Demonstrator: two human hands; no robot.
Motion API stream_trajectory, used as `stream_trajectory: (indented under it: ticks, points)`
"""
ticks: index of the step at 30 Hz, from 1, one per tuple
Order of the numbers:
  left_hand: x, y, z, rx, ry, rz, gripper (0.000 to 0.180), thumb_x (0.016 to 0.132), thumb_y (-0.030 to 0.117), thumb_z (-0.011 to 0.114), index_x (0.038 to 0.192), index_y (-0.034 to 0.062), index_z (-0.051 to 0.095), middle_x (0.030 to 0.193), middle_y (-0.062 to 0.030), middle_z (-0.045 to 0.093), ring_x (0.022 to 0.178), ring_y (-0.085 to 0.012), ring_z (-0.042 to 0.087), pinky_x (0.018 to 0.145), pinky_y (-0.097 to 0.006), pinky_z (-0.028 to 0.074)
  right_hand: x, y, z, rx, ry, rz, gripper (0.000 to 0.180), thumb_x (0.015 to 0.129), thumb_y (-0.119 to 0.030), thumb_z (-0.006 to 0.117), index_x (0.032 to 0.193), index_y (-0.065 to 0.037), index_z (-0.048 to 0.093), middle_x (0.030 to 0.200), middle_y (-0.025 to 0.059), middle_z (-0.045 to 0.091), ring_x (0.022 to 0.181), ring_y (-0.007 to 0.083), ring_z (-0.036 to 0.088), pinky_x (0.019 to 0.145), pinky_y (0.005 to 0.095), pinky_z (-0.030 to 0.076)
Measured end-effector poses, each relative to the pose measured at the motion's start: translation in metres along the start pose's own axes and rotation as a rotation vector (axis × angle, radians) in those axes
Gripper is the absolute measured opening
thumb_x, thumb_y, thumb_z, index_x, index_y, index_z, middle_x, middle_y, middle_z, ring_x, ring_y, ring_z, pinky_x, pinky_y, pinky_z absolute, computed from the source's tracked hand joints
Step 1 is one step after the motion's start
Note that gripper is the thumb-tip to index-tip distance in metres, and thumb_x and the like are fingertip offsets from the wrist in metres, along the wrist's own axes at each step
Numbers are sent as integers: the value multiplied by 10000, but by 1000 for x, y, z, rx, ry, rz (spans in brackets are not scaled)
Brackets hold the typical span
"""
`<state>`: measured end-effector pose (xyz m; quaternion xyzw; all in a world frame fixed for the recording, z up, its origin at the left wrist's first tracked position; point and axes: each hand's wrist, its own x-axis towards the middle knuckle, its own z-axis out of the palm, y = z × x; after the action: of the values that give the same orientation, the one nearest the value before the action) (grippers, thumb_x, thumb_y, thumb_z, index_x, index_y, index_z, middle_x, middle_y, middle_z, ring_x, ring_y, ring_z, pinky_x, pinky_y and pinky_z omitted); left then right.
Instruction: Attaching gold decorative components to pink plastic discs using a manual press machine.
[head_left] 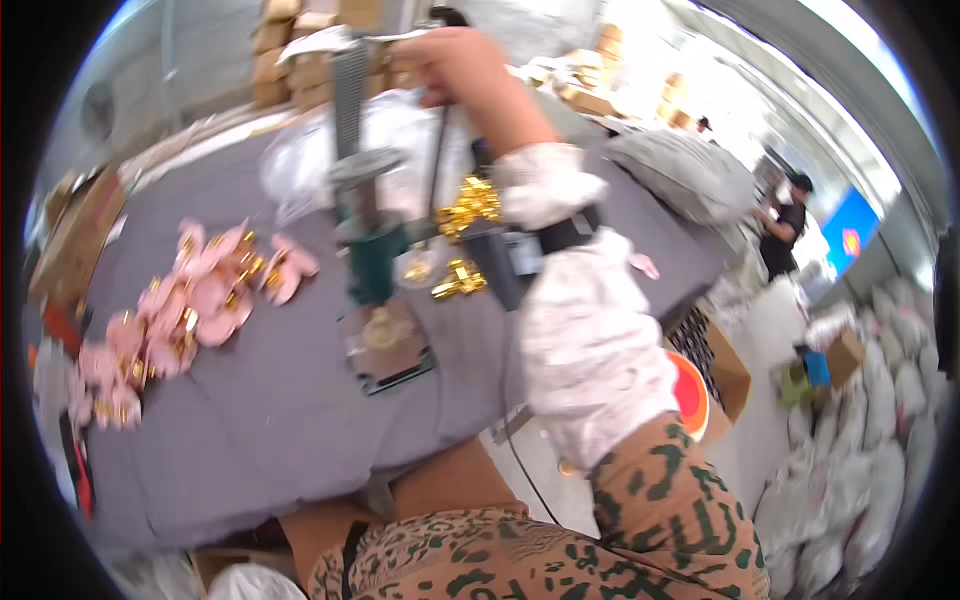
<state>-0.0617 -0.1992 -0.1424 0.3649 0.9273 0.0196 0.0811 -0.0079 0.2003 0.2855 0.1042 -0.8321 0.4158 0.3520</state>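
A green hand press stands on the grey-covered table, with a toothed upright bar rising from its top. My right hand is raised beside that bar with its fingers curled around what looks like the press lever; motion blur softens the grip. At the foot of the press is a pale round seat on a metal base. Shiny gold metal pieces lie to the right of the press, near a dark grey box-like object partly behind my sleeve. My left hand does not appear.
Pink rounded pieces with gold fittings spread across the table's left. Clear plastic lies behind the press, and a grey sack at the far right. An orange-rimmed bucket and an open carton stand right. A person stands farther off.
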Motion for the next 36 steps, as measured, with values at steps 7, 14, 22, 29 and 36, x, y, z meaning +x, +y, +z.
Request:
stream_trajectory:
  ticks: [7, 14, 22, 29, 36]
  points:
    - [-52, -16, -94, -38, 247, 124, 469, 820, 264, 649, 1232, 67, 542, 1381, -187, 409, 1287, -315, 381, 1008, -451, 351, 21, 17, -5, -886, 66, -568, 136, 774, -173, 649, 864, -110, 730, 674, 28, 653, 535, 135, 647, 524, 272, 508]
    - [-78, -71, -160, -175, 418, 112, 520, 825, 250, 654, 1290, 61, 520, 1443, -198, 352, 1327, -333, 350, 1058, -445, 314, 13, 41, -2, -1068, 162, -485, 290, 651, -150, 724, 924, -247, 738, 778, -44, 689, 755, 141, 679, 642, 301, 505]
    - [80, -61, -175, 341, 1047, 130, 746, 787, 398, 658, 1433, 140, 389, 1532, -134, 241, 1396, -326, 250, 1078, -518, 259, 28, 22, 17, -1159, 114, -475, 318, 537, -231, 793, 850, -259, 745, 762, -26, 686, 778, 195, 671, 615, 351, 492]
    - [111, 2, -192, 315, 276, -566, 742, 719, 365, 729, 1386, 220, 438, 1560, -37, 181, 1401, -313, 250, 1023, -655, 224, 34, 39, 21, -1072, 185, -462, 267, 605, -218, 745, 868, -262, 756, 785, -36, 700, 801, 160, 666, 644, 325, 478]
    - [94, -103, -156, -6, 580, -51, 560, 765, 271, 709, 1268, 92, 542, 1452, -152, 363, 1299, -358, 382, 1064, -489, 288, 27, 33, 14, -1089, 211, -520, 147, 654, -155, 706, 795, -183, 735, 722, -7, 674, 732, 180, 671, 593, 352, 504]
